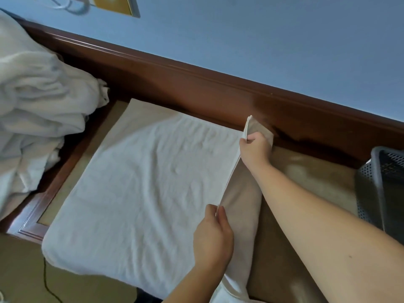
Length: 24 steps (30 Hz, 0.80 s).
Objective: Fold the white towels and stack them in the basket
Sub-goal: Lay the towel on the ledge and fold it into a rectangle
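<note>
Along the right edge of the white towel point(140, 184) spread on the table point(306, 171), we pinch both corners, right hand point(254, 149) far, left hand point(213, 237) near, the basket point(380, 184) apparently farther right.

Towel point(140, 182): white cloth, matt, lightly creased terry-like nap.
Towel heap point(37, 110): white cloth, soft, rumpled.
Table point(310, 171): tan top, glossy sheen; frame of dark polished wood.
Basket point(380, 184): grey plastic, perforated walls, smooth rim.
Wall point(262, 40): blue, matt.
</note>
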{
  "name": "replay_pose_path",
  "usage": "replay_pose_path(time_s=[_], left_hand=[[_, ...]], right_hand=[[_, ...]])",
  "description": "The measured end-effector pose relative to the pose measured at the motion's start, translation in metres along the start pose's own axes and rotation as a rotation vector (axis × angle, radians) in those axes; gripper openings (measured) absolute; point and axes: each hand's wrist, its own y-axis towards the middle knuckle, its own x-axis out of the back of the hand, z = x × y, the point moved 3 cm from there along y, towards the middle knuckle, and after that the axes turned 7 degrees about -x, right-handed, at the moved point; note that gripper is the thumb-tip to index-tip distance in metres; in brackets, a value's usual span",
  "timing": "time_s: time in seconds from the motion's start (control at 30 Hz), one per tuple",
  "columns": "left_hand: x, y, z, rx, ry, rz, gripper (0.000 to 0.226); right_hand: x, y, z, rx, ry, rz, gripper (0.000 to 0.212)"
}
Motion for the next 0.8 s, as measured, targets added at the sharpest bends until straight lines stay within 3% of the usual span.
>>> replay_pose_path(time_s=[0.6,0.8], left_hand=[[0.100,0.045,0.044,0.101,-0.114,-0.259,0.030],[0.131,0.081,0.062,0.112,-0.070,-0.215,0.028]], right_hand=[[-0.125,-0.038,0.088,0.098,-0.033,0.194,0.011],[-0.157,-0.036,0.107,0.098,-0.053,0.188,0.011]])
